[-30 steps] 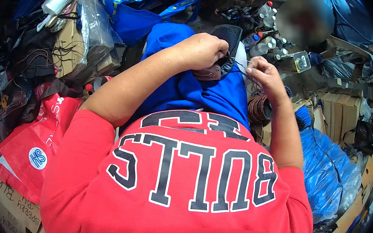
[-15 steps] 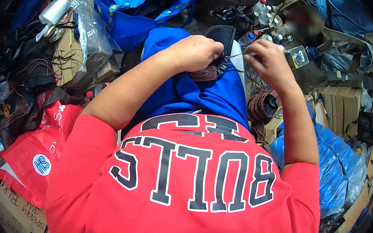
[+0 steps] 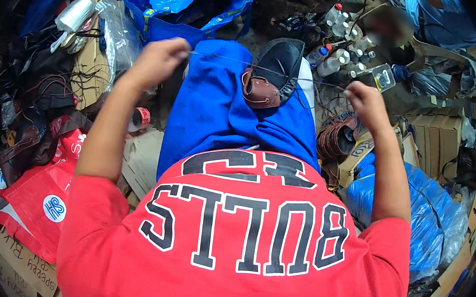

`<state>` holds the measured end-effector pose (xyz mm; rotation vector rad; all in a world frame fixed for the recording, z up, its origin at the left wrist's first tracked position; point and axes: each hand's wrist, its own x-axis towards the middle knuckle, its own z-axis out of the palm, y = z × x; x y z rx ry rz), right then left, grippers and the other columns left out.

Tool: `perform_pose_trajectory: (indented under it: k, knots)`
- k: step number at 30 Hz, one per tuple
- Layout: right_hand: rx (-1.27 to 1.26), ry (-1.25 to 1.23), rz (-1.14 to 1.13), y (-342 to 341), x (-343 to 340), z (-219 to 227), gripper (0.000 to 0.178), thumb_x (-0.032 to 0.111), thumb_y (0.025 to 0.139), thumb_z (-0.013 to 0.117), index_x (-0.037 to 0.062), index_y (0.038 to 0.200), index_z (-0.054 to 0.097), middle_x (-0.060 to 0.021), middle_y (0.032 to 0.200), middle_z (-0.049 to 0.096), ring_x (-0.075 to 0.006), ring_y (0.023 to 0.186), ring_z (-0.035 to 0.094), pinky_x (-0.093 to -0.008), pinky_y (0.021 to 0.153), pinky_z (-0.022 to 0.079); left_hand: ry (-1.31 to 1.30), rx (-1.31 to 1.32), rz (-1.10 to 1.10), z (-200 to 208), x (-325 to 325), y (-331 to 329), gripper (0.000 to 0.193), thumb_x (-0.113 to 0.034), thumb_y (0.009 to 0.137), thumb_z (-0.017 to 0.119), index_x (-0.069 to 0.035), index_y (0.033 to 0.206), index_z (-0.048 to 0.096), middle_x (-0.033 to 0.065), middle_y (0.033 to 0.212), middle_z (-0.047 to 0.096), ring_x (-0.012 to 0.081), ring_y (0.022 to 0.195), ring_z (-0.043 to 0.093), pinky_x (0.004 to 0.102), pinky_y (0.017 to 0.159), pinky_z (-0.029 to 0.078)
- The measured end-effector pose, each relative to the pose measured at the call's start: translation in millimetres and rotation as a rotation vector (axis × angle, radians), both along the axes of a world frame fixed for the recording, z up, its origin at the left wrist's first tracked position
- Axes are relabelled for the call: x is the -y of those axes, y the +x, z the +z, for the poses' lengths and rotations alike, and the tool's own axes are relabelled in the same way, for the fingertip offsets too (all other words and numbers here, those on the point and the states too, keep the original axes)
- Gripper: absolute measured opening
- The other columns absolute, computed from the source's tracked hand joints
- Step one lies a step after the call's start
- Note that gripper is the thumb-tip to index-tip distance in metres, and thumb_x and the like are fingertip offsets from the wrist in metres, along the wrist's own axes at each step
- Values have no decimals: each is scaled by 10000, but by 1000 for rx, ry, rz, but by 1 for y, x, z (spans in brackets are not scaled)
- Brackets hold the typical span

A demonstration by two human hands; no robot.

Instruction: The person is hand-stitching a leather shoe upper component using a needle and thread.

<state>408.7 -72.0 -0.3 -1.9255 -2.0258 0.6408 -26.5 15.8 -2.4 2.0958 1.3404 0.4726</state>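
A brown and black shoe [image 3: 262, 89] rests on my blue-clad lap, its brown heel end toward me and its dark sole side up and away. A thin dark thread [image 3: 229, 59] runs out from the shoe to both sides, drawn nearly straight. Out to the left, my left hand [image 3: 164, 61] is closed on one end, a little blurred by motion. On the other side, my right hand [image 3: 368, 105] pinches the thread between its fingertips. Whether a needle or hook is in either hand is too small to make out.
A blue bag [image 3: 170, 19] gapes open at the far left. Several small bottles [image 3: 338, 55] stand at the far right. Stacked brown shoe parts [image 3: 336, 139] lie right of my lap, near a blue plastic-wrapped bundle [image 3: 410, 205]. A red bag [image 3: 44, 198] lies at left.
My hands have moved apart from close over the shoe, the left far out to the left and the right outward, drawing the thread through. More of the shoe now shows.
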Motion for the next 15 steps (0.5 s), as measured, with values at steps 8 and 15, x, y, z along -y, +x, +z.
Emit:
perform_pose_trajectory:
  k: [8,15]
  knots:
    - [-1274,99,-2,-85,-39,32,173,166,857,648,12,933,667,-28,836,656,-84,760,585,-225,730,460,-301,1224,-465,68,7,81,134,-129,919,555,-1,905,593,109,924,599,204,895,610,270,782,457]
    - [-1327,-99,114,-105,-16,43,175,115,838,667,-3,967,663,-35,839,657,-100,771,590,-250,774,479,-768,867,-514,69,55,97,256,-266,956,501,-25,970,587,69,845,632,129,745,619,217,651,485]
